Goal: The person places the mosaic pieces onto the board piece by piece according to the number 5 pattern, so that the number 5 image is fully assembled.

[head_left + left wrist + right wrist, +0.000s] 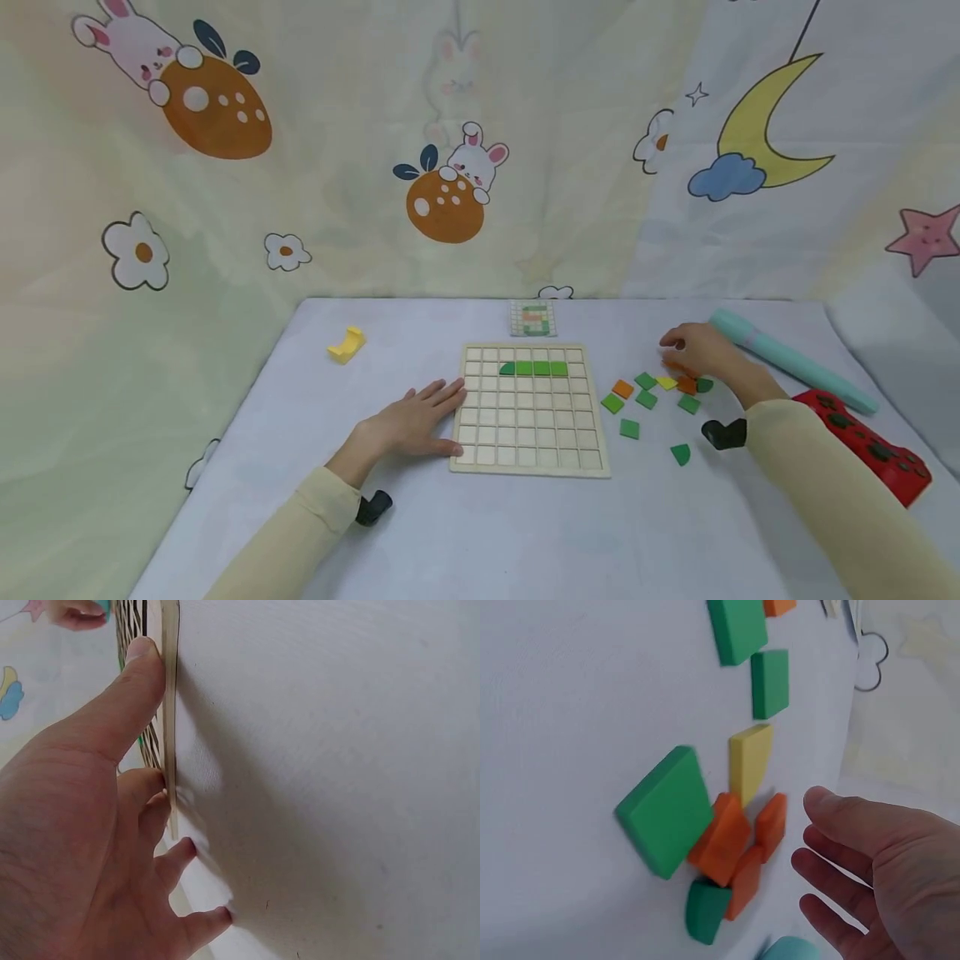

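A pale wooden grid board (517, 433) lies mid-table, with a dark green quarter-round tile (507, 368) and several light green square tiles (542, 368) in a row near its top. My left hand (411, 422) rests flat at the board's left edge, fingers spread, thumb on the frame. My right hand (703, 350) hovers beside the loose tiles, fingers loosely bent. In the right wrist view it holds nothing. Nearest to its fingertips are orange tiles (771, 827); a yellow tile (748, 761), a green square (667, 814) and a green rounded tile (706, 911) lie about them.
Behind the board lies a small pattern card (532, 318). A yellow curved block (347, 344) sits at the back left. Right of the tiles are a turquoise tube (795, 360) and a red controller-shaped object (862, 442). A printed curtain (337, 167) hangs behind the table.
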